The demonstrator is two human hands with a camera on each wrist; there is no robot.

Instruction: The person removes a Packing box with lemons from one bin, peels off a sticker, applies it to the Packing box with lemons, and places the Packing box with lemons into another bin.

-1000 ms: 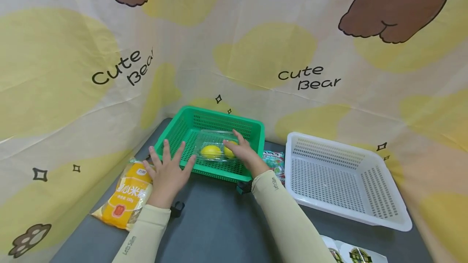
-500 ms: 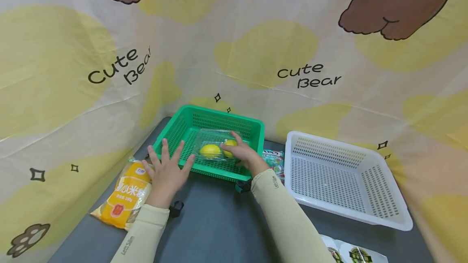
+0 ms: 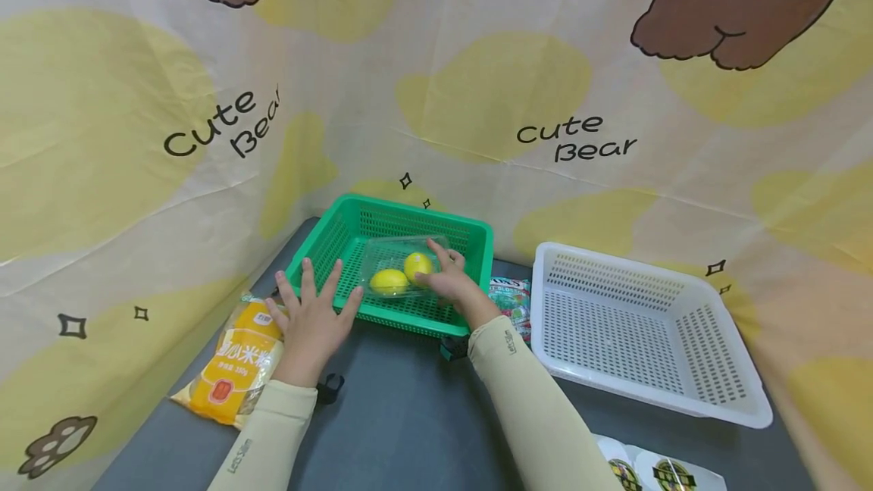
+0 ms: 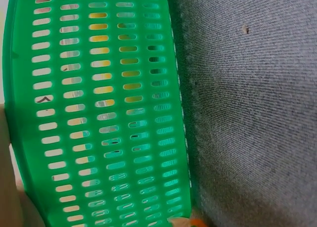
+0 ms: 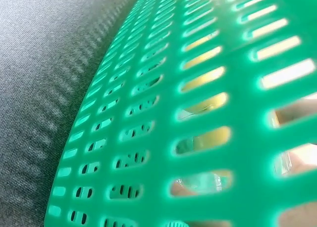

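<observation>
Two lemons in clear box inside green basket, right hand fingers grasping it, left hand spread flat

Left hand: palm down, fingers straight and spread, pointing forward; holds nothing. Left forearm in pale beige sleeve, rising from lower frame edge toward wrist; dark strap at wrist. Right hand: extended further forward than left, fingers reaching forward-left, lightly bent, thumb toward left; grip cannot be judged from head view. Right forearm in same beige sleeve, running diagonally from lower right; dark strap under wrist. Hands apart, left nearer body. Neither hand clearly visible in wrist views.
</observation>
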